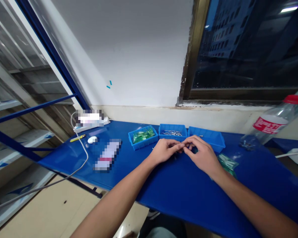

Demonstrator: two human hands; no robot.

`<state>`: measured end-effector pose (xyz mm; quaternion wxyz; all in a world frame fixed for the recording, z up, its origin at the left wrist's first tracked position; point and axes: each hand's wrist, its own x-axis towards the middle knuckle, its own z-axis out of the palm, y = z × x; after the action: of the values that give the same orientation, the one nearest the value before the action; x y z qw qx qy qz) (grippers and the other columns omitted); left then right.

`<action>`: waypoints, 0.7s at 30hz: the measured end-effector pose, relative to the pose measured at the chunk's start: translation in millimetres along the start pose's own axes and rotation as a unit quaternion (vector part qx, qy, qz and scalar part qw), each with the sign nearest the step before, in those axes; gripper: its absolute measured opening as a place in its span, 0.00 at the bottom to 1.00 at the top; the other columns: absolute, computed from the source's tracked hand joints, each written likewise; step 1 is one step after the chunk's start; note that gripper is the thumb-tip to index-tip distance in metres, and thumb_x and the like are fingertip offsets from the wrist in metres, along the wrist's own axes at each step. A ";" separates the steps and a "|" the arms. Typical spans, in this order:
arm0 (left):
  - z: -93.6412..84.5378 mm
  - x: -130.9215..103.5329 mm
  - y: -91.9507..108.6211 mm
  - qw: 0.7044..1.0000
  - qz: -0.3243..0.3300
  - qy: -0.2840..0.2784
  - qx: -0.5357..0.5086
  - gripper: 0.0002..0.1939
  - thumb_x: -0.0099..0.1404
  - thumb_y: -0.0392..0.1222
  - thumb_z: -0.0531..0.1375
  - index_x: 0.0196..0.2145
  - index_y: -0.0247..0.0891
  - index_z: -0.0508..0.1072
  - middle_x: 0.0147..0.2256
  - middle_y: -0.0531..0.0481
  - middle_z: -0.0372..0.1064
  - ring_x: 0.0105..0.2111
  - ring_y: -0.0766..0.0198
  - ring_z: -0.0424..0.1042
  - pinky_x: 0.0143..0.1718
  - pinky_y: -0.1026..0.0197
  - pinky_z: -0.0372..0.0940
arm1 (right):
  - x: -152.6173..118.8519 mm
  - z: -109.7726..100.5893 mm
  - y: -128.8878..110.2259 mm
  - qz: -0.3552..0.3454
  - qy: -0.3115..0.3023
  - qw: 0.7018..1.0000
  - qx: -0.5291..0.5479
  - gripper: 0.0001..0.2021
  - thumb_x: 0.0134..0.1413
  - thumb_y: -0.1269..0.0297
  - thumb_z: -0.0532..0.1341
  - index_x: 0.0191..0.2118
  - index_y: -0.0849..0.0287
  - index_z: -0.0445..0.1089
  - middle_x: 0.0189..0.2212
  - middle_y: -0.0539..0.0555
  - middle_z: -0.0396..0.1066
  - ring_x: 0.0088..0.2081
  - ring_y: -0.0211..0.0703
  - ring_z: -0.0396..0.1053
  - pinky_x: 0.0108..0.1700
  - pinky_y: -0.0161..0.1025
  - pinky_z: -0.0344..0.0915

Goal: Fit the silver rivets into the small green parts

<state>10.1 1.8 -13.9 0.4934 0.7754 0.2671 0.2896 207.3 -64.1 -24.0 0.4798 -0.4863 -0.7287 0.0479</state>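
Note:
My left hand (164, 151) and my right hand (202, 154) meet fingertip to fingertip over the blue table, just in front of three blue bins. The fingers of both are pinched together; whatever is between them is too small and covered to name. The left bin (142, 145) contains green plastic packets (144, 134). In the middle bin (161, 135) lie several thin metal pins or screws (173, 133). Partly behind my right hand is the third bin (219, 145), with a small metal piece inside. Green packets (227, 163) lie beside my right wrist.
On the right, a clear bottle (269, 125) with a red cap has small dark pieces at its bottom. A pale, blurred-out item (108, 154), a white mouse-like object (92, 139), a yellow cutter (77, 138) and a power strip (91, 125) with a cable are left.

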 end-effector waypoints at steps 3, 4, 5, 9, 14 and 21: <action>-1.0 0.6 -1.8 0.999 -0.005 0.022 0.023 0.19 0.71 0.53 0.63 0.45 0.34 0.83 0.38 0.44 0.82 0.37 0.60 0.81 0.40 0.63 0.72 | -0.1 1.1 -0.9 -0.007 -0.015 1.000 0.011 0.06 0.65 0.68 0.60 0.42 0.54 0.75 0.41 0.54 0.76 0.37 0.45 0.73 0.42 0.45 0.73; -1.3 0.7 -2.4 0.999 -0.009 0.033 0.029 0.17 0.70 0.50 0.63 0.45 0.34 0.83 0.39 0.44 0.83 0.38 0.59 0.81 0.41 0.63 0.73 | -0.5 1.7 -1.2 -0.005 -0.017 1.000 0.014 0.06 0.66 0.67 0.59 0.42 0.53 0.75 0.42 0.55 0.77 0.38 0.46 0.74 0.43 0.45 0.74; -1.5 0.8 -3.1 0.998 -0.013 0.044 0.038 0.15 0.70 0.48 0.64 0.46 0.34 0.83 0.39 0.45 0.83 0.39 0.58 0.82 0.41 0.62 0.73 | -1.0 2.4 -1.3 0.003 -0.016 1.000 0.017 0.07 0.66 0.66 0.59 0.43 0.53 0.75 0.43 0.55 0.78 0.38 0.46 0.75 0.44 0.45 0.74; -1.6 0.5 -4.4 0.993 -0.014 0.071 0.092 0.11 0.64 0.36 0.64 0.43 0.35 0.83 0.39 0.47 0.84 0.39 0.59 0.83 0.42 0.62 0.75 | -4.1 6.4 0.9 0.071 -0.007 0.997 0.031 0.07 0.65 0.59 0.62 0.43 0.53 0.76 0.40 0.54 0.80 0.35 0.47 0.78 0.41 0.45 0.76; -0.2 0.4 -4.8 0.993 0.004 0.071 0.090 0.11 0.63 0.34 0.64 0.43 0.34 0.83 0.39 0.46 0.84 0.39 0.59 0.83 0.44 0.61 0.76 | -5.9 10.0 5.3 0.105 -0.012 0.993 0.053 0.08 0.62 0.58 0.64 0.42 0.54 0.76 0.40 0.54 0.80 0.33 0.46 0.78 0.40 0.45 0.78; 1.4 -1.3 -2.2 0.996 0.029 0.071 0.038 0.24 0.65 0.36 0.66 0.58 0.35 0.73 0.42 0.43 0.83 0.41 0.58 0.83 0.46 0.58 0.75 | -2.5 6.4 3.0 0.016 -0.027 1.000 0.001 0.10 0.62 0.67 0.60 0.47 0.55 0.75 0.39 0.56 0.76 0.36 0.47 0.75 0.41 0.46 0.76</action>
<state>10.0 0.9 -16.6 0.4345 0.7786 0.2902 0.3474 204.7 -61.8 -30.6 0.4600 -0.4961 -0.7331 0.0695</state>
